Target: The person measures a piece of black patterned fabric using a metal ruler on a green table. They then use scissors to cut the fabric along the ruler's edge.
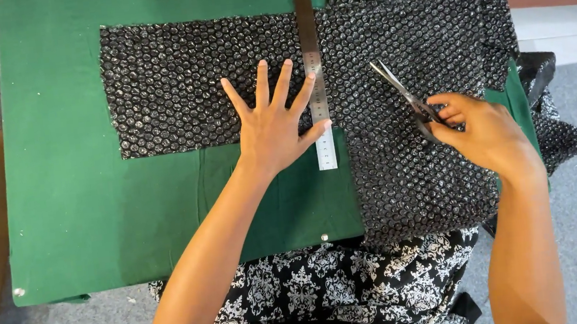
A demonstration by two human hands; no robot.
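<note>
1. I see bright, even daylight with only soft shadows under the left hand [274, 124].
2. Tiny glints speckle the black bubble-wrap sheet [404, 171]; the steel ruler [313, 73] shines mildly.
3. Focus is sharp, with slight bending at the edges.

Both forearms are bare and reach forward from the bottom edge of the view. The left hand [272, 129] lies flat, palm down, with all five fingers spread wide and straight; the thumb points out to the right and the wrist is slightly bent. The left forearm runs diagonally up from the lower left. The right hand [479, 129] is curled closed, knuckles up, its fingers bent inward toward the left in a grip. The right forearm rises almost vertically from the lower right corner.
</note>
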